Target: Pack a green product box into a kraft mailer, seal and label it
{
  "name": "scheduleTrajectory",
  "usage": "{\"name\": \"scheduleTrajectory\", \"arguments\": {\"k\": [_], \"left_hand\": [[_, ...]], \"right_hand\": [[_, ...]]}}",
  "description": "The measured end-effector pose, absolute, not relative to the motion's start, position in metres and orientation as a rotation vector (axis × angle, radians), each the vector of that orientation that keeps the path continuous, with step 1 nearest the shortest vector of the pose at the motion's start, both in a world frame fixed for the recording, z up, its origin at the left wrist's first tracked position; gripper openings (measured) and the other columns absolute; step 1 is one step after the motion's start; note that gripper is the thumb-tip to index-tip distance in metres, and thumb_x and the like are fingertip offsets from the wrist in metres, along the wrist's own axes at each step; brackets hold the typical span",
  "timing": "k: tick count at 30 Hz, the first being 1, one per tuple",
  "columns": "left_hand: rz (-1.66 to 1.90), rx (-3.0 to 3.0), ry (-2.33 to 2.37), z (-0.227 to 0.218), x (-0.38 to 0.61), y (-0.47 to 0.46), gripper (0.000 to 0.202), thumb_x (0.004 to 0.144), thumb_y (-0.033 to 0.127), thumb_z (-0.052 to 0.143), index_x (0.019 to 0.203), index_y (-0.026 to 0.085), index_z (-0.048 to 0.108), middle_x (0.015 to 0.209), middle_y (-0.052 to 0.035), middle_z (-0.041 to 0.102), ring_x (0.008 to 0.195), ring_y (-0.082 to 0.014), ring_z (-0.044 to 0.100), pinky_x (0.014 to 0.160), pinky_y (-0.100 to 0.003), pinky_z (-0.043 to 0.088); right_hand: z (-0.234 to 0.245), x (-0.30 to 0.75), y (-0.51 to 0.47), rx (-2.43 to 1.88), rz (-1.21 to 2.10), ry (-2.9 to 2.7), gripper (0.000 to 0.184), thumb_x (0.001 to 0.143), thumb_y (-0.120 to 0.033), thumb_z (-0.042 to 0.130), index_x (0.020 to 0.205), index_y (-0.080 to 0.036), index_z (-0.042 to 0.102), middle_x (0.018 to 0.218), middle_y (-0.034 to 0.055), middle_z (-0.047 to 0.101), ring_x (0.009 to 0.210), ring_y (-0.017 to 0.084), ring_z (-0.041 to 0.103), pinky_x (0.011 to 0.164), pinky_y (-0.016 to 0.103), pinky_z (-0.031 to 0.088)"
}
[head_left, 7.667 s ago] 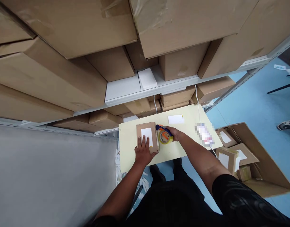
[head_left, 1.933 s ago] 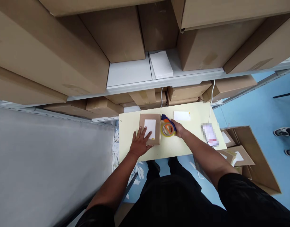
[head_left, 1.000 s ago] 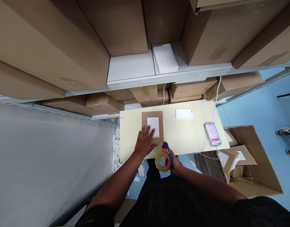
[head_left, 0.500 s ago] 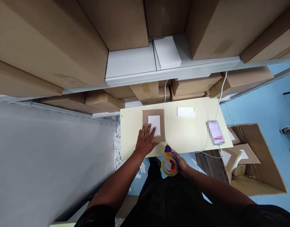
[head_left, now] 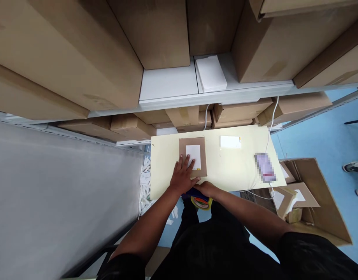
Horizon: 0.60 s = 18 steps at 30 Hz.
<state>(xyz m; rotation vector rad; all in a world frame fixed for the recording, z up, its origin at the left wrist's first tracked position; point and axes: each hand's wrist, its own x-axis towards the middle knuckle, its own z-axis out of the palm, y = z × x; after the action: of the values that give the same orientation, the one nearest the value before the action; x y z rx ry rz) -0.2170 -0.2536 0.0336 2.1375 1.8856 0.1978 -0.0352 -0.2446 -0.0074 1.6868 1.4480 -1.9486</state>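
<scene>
A flat brown cardboard box [head_left: 204,155] with a white label [head_left: 193,151] lies on the pale yellow table [head_left: 230,167]. My left hand [head_left: 182,175] rests on its lower left part, fingers spread over the cardboard and the label's edge. At the table's front edge, my right hand [head_left: 207,189] is closed around the blue handle of a tape dispenser [head_left: 201,203], whose yellow-rimmed roll hangs below. The dispenser's front end is partly hidden beneath my left wrist.
A white label sheet [head_left: 230,141] and a blurred phone [head_left: 265,167] with a white cable lie on the table. Large cartons fill the shelf [head_left: 167,83] ahead. An open carton [head_left: 327,202] holding smaller boxes stands at right; a person's shoes [head_left: 354,167] show beyond it.
My right hand has swung the tape dispenser left, from the box's lower right corner to beneath my left wrist. My left hand stays on the box. The view has shifted slightly.
</scene>
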Motion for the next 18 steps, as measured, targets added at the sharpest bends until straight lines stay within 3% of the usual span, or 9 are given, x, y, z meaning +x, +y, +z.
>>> {"name": "scheduleTrajectory", "arguments": {"k": [6,9,13,18], "left_hand": [[0.192,2.134,1.877,0.032,-0.220,-0.254,0.092,0.090,0.066,0.061,0.165,0.024,0.029,0.174,-0.0096,0.016,0.160,-0.0410,0.004,0.126,-0.057,0.020],[0.202,2.138,1.886,0.030,-0.220,-0.255,0.090,0.091,0.066,0.061,0.165,0.025,0.029,0.174,-0.0088,0.016,0.160,-0.0403,0.004,0.125,-0.056,0.021],[0.215,2.116,1.914,0.028,-0.218,-0.258,0.090,0.090,0.065,0.062,0.165,0.026,0.030,0.174,-0.0081,0.017,0.160,-0.0417,0.006,0.123,-0.059,0.025],[0.190,2.089,1.934,0.028,-0.215,-0.260,0.091,0.088,0.064,0.064,0.164,0.026,0.030,0.174,-0.0085,0.016,0.159,-0.0432,0.008,0.120,-0.062,0.029]], "right_hand": [[0.007,0.050,-0.251,1.804,-1.756,1.443,0.052,0.085,-0.062,0.064,0.056,-0.019,0.064,0.059,0.0054,0.067,0.058,0.019,0.060,0.055,0.029,0.038],[0.034,0.087,-0.248,1.921,-1.822,1.350,0.050,0.084,-0.062,0.061,0.061,-0.018,0.068,0.064,0.0071,0.070,0.060,0.020,0.063,0.057,0.029,0.041],[0.091,0.105,-0.228,2.071,-2.066,1.365,0.045,0.084,-0.059,0.054,0.072,-0.018,0.070,0.071,0.0075,0.073,0.066,0.022,0.066,0.062,0.030,0.045],[0.184,0.075,-0.173,2.109,-1.919,2.059,0.034,0.081,-0.049,0.051,0.060,-0.023,0.051,0.057,-0.0001,0.055,0.058,0.018,0.052,0.057,0.029,0.036]]}}
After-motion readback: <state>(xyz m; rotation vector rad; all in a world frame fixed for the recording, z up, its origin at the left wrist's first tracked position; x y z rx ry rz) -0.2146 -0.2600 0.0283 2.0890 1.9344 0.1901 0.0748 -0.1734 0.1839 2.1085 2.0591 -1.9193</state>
